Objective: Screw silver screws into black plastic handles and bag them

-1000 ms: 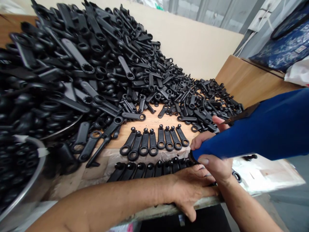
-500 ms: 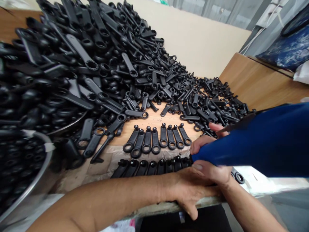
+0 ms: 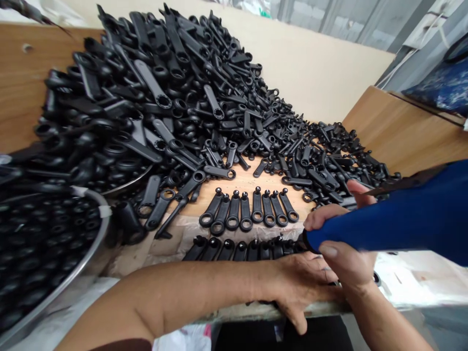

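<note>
My right hand [image 3: 349,258] grips a blue tapered tool [image 3: 387,219] near its dark narrow end, with the thumb below and fingers above. That end meets the right end of a near row of black lever arms [image 3: 240,249] with small round knobs; the contact point is hidden. My left hand [image 3: 305,280] lies palm down at the table's front edge, its fingers stretched under the right hand and its thumb apart. Its forearm covers the lower part of the near row. Behind it, a second row of black ring-ended arms [image 3: 244,209] lies flat, knobs pointing away.
A tall heap of black ring-ended arms [image 3: 164,97] covers the back and left of the wooden table [image 3: 219,183]. A metal-rimmed tub [image 3: 104,229] of small black parts stands at left. Wooden boards [image 3: 395,126] and a cream panel [image 3: 310,63] border the table.
The view has swung left, so the scene sits further right. The blue tool's end has shifted slightly right along the near row. My left hand stays flat at the edge.
</note>
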Demonstrator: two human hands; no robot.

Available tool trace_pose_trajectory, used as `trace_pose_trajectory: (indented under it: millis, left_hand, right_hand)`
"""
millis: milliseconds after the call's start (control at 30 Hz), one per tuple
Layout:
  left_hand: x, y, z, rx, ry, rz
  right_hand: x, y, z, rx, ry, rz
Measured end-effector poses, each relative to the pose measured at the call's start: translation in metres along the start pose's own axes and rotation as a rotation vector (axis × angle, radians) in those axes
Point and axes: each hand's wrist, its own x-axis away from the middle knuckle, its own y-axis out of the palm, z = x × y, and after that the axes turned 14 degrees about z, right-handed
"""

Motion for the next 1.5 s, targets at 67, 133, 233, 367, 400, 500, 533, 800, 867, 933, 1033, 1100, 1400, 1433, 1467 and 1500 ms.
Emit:
trace_pose_trajectory:
  millis: [67, 133, 233, 367, 400, 500, 533, 800, 867, 933, 1033, 1100, 1400, 1433, 1467, 1500]
  left_hand:
    - [0.002, 0.004, -0.002, -0.016, -0.002, 0.0]
    - [0.004, 0.005, -0.002, -0.025, 0.021, -0.008]
    - [0.003, 0.001, -0.001, -0.055, 0.077, 0.008]
    - [0.001, -0.004, 0.002, -0.106, 0.077, 0.008]
    - [0.0, -0.004, 0.003, -0.106, 0.067, 0.005]
    - [0.0, 0.0, 0.001, -0.06, 0.052, -0.001]
    - [0.0, 0.002, 0.0, -0.039, 0.053, -0.002]
    - [-0.001, 0.004, -0.001, 0.009, 0.046, 0.011]
    - [-0.001, 0.004, -0.001, 0.019, 0.054, 0.016]
    - [-0.001, 0.003, -0.001, 0.045, 0.053, 0.031]
    - [-0.002, 0.001, 0.0, 0.084, 0.032, 0.026]
    - [-0.002, -0.001, 0.001, 0.095, 0.016, 0.003]
    - [-0.002, -0.002, 0.004, 0.185, -0.055, -0.066]
    - [-0.002, -0.002, 0.004, 0.194, -0.066, -0.077]
    - [-0.002, -0.001, 0.004, 0.202, -0.079, -0.088]
    - [-0.003, 0.0, 0.004, 0.212, -0.088, -0.098]
  right_hand:
    - [0.0, 0.002, -0.006, -0.029, -0.011, 0.024]
    - [0.002, 0.004, -0.008, -0.027, -0.021, 0.016]
    - [0.004, 0.004, -0.002, 0.002, -0.044, -0.024]
    - [0.004, 0.008, 0.009, 0.013, -0.057, -0.028]
    - [0.004, 0.01, 0.01, 0.007, -0.061, -0.015]
    - [0.001, 0.016, 0.007, -0.009, -0.077, 0.033]
    - [-0.001, 0.018, 0.005, -0.011, -0.08, 0.044]
    - [-0.007, 0.025, 0.0, -0.024, -0.085, -0.037]
    - [-0.006, 0.024, 0.002, 0.028, -0.092, -0.061]
    - [-0.005, 0.021, 0.005, 0.114, -0.093, -0.088]
    - [-0.003, 0.017, 0.009, 0.193, -0.073, -0.108]
    - [-0.002, 0.016, 0.011, 0.204, -0.066, -0.103]
    - [-0.004, 0.024, 0.007, 0.185, -0.063, -0.126]
    - [-0.004, 0.025, 0.008, 0.189, -0.059, -0.131]
    - [-0.004, 0.025, 0.008, 0.19, -0.056, -0.133]
    - [-0.003, 0.025, 0.008, 0.192, -0.054, -0.135]
